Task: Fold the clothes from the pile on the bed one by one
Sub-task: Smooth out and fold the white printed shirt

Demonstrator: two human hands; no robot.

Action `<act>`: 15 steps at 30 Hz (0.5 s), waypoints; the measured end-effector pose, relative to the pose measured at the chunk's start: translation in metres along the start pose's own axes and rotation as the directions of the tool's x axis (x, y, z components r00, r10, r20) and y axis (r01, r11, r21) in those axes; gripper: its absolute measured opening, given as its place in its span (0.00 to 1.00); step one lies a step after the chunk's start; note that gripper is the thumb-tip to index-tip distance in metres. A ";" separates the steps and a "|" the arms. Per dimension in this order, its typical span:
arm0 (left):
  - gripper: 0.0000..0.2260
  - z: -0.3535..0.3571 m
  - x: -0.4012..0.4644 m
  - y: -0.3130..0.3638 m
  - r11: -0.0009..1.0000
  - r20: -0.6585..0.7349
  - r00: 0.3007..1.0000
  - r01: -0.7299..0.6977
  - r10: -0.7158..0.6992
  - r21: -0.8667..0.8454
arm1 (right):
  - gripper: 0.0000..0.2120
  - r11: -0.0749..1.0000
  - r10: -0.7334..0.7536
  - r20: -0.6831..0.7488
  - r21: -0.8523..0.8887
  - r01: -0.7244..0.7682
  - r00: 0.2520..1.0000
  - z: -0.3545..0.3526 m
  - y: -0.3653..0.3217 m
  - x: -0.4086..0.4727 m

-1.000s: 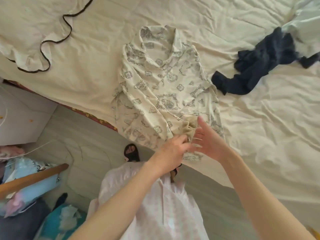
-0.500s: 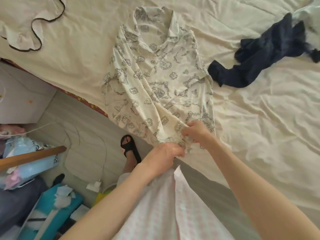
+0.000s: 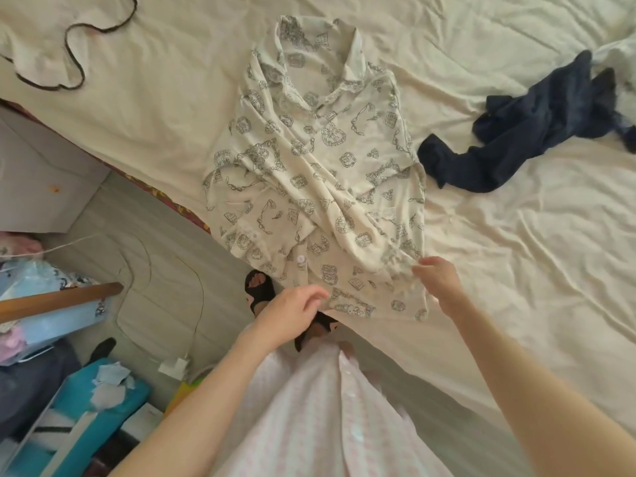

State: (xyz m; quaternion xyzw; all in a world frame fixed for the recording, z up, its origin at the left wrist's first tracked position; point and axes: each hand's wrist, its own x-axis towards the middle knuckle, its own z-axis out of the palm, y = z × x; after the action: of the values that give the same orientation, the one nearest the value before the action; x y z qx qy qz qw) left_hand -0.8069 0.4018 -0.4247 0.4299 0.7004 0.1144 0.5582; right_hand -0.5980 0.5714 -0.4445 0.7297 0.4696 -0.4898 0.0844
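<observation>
A cream shirt (image 3: 320,160) with a grey print lies flat on the bed (image 3: 516,270), collar away from me, hem hanging over the near edge. One sleeve is folded across its front. My right hand (image 3: 438,280) pinches the shirt's lower right edge with its fingertips. Beside the hem's left end my left hand (image 3: 292,313) hovers with loosely curled fingers and holds nothing. A dark navy garment (image 3: 523,139) lies crumpled to the right of the shirt.
A cream cloth with black trim (image 3: 44,46) lies at the bed's far left, and a pale garment (image 3: 619,53) at the far right. Left of the bed, the floor holds a white cabinet (image 3: 41,173), a charger cable (image 3: 172,366) and boxes (image 3: 69,414).
Both hands were bunched together gripping the shirt near the hem. They have moved apart: the left hand has let go, the right has shifted right along the edge, and the hem lies flatter.
</observation>
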 end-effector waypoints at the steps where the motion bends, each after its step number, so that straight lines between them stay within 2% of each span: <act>1: 0.11 -0.007 0.005 -0.002 0.997 -0.016 0.999 0.045 -0.046 -0.058 | 0.05 0.998 -0.020 -0.011 -0.065 0.020 1.000 0.002 -0.004 0.005; 3: 0.09 -0.024 0.014 -0.007 0.975 -0.097 0.987 0.107 -0.128 -0.196 | 0.06 0.982 -0.090 -0.036 -0.170 0.083 0.995 0.010 -0.019 0.012; 5: 0.08 -0.046 0.023 -0.011 0.929 -0.198 0.956 0.142 -0.218 -0.342 | 0.15 0.953 -0.196 -0.034 -0.240 0.183 0.980 0.021 -0.043 0.016; 8: 0.09 -0.086 0.044 -0.022 0.800 -0.293 0.872 0.167 -0.393 -0.577 | 0.18 0.910 -0.334 -0.006 -0.263 0.321 0.943 0.039 -0.091 0.022; 12: 0.09 -0.142 0.087 -0.038 0.438 -0.241 0.744 0.077 -0.624 -0.896 | 0.17 0.865 -0.436 0.074 -0.239 0.441 0.897 0.072 -0.168 0.043; 15: 0.10 -0.172 0.125 -0.048 0.222 -0.097 0.745 0.070 -0.660 -0.972 | 0.16 0.727 -0.558 0.188 -0.359 0.585 0.808 0.099 -0.226 0.064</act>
State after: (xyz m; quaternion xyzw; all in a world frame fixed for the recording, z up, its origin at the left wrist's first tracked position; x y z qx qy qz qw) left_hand -0.9822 0.5193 -0.4805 -0.2049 0.7014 0.4580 0.5062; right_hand -0.8296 0.6757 -0.4692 0.4995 0.7580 -0.4092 0.0923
